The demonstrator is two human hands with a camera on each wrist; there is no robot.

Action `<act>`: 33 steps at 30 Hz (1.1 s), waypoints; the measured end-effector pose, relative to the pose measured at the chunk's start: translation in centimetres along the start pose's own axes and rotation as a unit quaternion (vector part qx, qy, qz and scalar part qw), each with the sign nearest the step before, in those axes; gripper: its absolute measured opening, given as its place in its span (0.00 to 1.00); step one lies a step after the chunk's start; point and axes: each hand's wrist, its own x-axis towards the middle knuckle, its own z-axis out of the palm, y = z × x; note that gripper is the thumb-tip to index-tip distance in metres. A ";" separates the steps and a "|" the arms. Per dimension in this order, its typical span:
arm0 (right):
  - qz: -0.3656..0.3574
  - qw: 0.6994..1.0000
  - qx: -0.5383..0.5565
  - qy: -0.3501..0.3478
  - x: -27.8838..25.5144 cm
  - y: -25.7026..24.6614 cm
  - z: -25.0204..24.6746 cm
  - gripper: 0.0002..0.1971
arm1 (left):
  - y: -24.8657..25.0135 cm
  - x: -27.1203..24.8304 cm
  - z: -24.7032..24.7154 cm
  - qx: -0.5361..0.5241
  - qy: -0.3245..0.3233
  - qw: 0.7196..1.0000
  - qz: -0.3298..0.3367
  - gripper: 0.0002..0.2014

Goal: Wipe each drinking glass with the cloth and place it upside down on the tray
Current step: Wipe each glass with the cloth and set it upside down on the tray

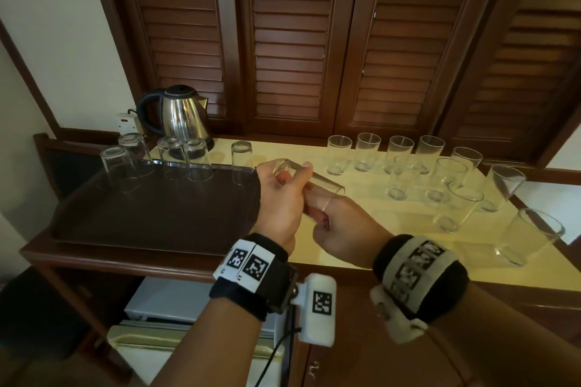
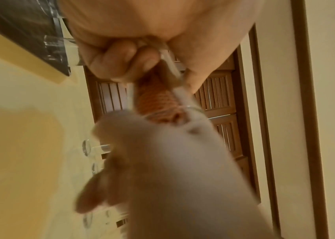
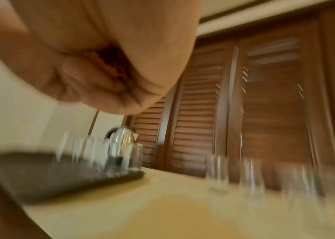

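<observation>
My left hand grips a clear drinking glass lying on its side above the tray's right edge. My right hand has its fingers pushed into the glass's mouth and holds an orange cloth. The left wrist view shows the cloth stuffed inside the glass, with my left fingers curled round it. The right wrist view is blurred; the cloth shows bunched in my right hand. Several glasses stand upside down along the back of the dark brown tray.
Several upright glasses crowd the right half of the cream counter, one near its front right corner. A steel kettle stands behind the tray. Louvred wooden doors back the counter. A small fridge sits below.
</observation>
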 end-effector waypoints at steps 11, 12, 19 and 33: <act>0.005 0.997 -0.068 -0.023 0.2 0.5 0.2 0.32 | -0.4 0.0 0.5 -0.017 0.006 1.000 -0.009 0.25; 0.023 0.998 0.048 -0.029 0.0 0.6 0.1 0.32 | -0.8 -0.2 0.5 -0.023 0.009 1.000 -0.003 0.23; 0.005 0.999 0.031 0.006 0.0 0.8 0.2 0.39 | -0.4 0.4 0.2 -0.005 0.006 1.000 -0.004 0.28; -0.040 0.995 -0.086 -0.002 0.4 0.6 -0.3 0.40 | -0.7 1.6 -0.6 -0.006 -0.026 1.000 0.004 0.20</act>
